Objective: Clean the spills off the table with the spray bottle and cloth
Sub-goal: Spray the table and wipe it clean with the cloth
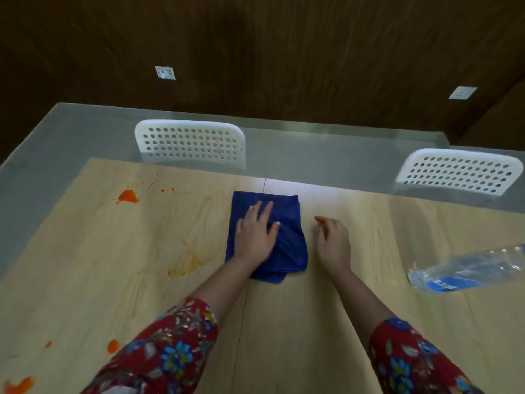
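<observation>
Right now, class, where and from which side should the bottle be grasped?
Grip the bottle round its body by the label, from above, with the right hand: it lies on its side, right of that hand.

Materials check, tabletop
table (284, 322): pale wood-grain top, smooth, low sheen, glare at far edge. cloth (287, 223): dark blue fabric, matt, soft folds. bottle (468, 268): thin clear plastic, crinkled, glossy. chairs (189, 143): white perforated plastic. wall (284, 52): dark wood panelling, matt.

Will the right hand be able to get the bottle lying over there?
Probably yes: the right hand holds nothing, and only bare table lies between it and the bottle.
</observation>
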